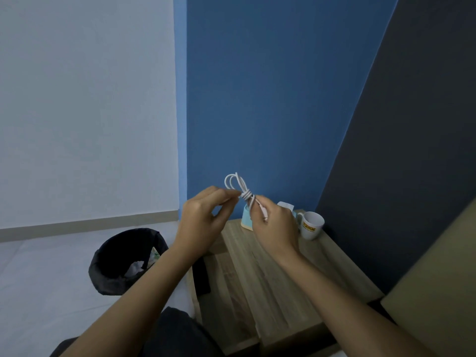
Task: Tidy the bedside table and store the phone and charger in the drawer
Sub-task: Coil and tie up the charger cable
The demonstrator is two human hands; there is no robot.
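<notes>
I hold a white charger cable, coiled into loops and wrapped round its middle, above the wooden bedside table. My left hand pinches the wrapped part from the left. My right hand grips the lower end of the coil, where a pinkish plug shows between the fingers. The drawer stands pulled out on the table's left side, with a dark flat object, possibly the phone, at its left edge.
A white mug with a yellow logo stands at the table's back right. A light blue object and a white packet sit behind my hands. A black bin with paper inside stands on the floor to the left. A bed edge is at right.
</notes>
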